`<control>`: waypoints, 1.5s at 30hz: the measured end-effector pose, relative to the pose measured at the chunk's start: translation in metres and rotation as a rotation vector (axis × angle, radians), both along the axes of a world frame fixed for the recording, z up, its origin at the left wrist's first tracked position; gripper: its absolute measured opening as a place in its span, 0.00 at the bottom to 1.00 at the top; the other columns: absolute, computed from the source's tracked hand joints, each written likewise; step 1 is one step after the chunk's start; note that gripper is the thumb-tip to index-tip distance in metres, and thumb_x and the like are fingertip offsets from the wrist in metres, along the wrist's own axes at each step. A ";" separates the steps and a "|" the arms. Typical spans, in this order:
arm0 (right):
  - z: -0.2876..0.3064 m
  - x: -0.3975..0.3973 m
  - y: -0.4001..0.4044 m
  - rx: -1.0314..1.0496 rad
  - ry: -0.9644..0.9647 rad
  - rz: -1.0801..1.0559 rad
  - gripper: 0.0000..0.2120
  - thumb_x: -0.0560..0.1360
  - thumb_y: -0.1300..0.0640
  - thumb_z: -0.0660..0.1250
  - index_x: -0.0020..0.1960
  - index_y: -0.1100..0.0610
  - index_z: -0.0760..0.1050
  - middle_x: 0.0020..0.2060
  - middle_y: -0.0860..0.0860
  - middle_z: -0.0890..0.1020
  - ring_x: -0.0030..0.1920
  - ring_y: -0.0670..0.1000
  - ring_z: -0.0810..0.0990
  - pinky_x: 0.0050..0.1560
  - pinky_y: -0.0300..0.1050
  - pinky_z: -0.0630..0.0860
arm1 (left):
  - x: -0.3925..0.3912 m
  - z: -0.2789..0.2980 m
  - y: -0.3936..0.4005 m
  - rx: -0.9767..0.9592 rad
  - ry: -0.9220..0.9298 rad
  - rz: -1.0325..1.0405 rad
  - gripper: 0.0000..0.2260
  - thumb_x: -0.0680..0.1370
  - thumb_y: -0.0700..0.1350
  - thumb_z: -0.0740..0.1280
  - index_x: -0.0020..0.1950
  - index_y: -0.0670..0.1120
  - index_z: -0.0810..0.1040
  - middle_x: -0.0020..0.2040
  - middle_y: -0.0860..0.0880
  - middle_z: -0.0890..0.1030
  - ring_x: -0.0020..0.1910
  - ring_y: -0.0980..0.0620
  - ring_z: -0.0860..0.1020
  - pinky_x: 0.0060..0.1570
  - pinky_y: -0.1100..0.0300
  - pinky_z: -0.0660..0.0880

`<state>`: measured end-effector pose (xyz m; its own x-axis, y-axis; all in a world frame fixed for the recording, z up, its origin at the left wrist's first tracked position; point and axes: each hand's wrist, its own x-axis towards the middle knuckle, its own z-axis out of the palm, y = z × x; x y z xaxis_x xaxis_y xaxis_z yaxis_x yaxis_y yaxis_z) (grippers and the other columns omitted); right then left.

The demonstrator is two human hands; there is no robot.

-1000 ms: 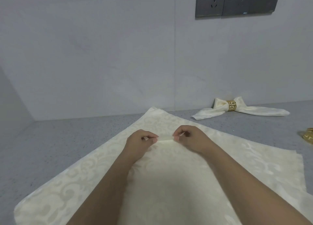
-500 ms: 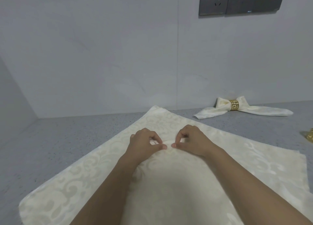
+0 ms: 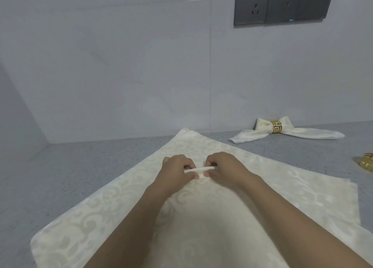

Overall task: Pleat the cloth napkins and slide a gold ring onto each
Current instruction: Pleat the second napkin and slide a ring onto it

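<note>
a large cream damask cloth napkin with a scrolling woven pattern [image 3: 101, 211] lies spread flat on the speckled grey stone desk [image 3: 50, 177], set diamond-wise, one corner pointing at the wall and the near part running under both forearms and out of the bottom of the view. the left hand [image 3: 175, 172] and the right hand [image 3: 224, 167] sit close together near the middle of the cloth, knuckles up. between them a narrow raised fold of the napkin [image 3: 198, 169] runs crosswise, lifted just off the flat cloth. the left fingers [image 3: 190, 167] are closed on the left end of this fold, thumb beneath and fingers curled over the top; the right fingers [image 3: 210, 163] are closed on its right end in the same pinch. the two thumbs nearly meet below the fold. the rest of the napkin shows no pleats. at the far right, against the foot of the pale grey wall [image 3: 121, 76], lies a finished cream napkin gathered into a bow shape [image 3: 252, 134], with a gold ring with a key-pattern band [image 3: 277, 127] around its middle. well apart from it, at the right edge of the view, a loose gold ring [image 3: 366, 163] rests on the desk, partly cut off. a dark grey socket panel [image 3: 282, 3] is mounted on the wall at the upper right.
</note>
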<state>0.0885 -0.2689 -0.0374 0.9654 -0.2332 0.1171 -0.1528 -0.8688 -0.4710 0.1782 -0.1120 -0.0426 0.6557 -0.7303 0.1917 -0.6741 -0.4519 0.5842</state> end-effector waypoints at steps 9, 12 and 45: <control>-0.001 -0.022 0.010 -0.105 -0.072 0.007 0.14 0.71 0.55 0.69 0.33 0.42 0.69 0.31 0.42 0.74 0.41 0.47 0.72 0.39 0.40 0.66 | -0.011 0.002 0.012 0.010 -0.043 -0.031 0.05 0.68 0.47 0.75 0.37 0.51 0.79 0.34 0.57 0.74 0.39 0.59 0.70 0.49 0.64 0.61; 0.000 -0.027 0.011 -0.084 -0.035 0.004 0.10 0.71 0.54 0.70 0.35 0.43 0.71 0.33 0.42 0.75 0.42 0.47 0.73 0.40 0.41 0.67 | -0.013 0.001 0.016 0.009 0.050 -0.014 0.05 0.67 0.46 0.76 0.36 0.52 0.81 0.34 0.57 0.75 0.40 0.57 0.70 0.43 0.64 0.63; -0.009 -0.046 0.024 -0.182 -0.062 -0.173 0.08 0.73 0.47 0.66 0.53 0.44 0.77 0.46 0.44 0.73 0.56 0.48 0.69 0.59 0.42 0.56 | -0.042 0.002 0.027 0.039 -0.032 0.161 0.09 0.68 0.55 0.74 0.44 0.60 0.77 0.43 0.58 0.76 0.51 0.57 0.67 0.54 0.61 0.58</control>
<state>0.0425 -0.2446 -0.0463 0.9026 -0.3638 0.2301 -0.2820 -0.9036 -0.3223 0.1361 -0.0846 -0.0403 0.7590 -0.6233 0.1880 -0.6089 -0.5775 0.5438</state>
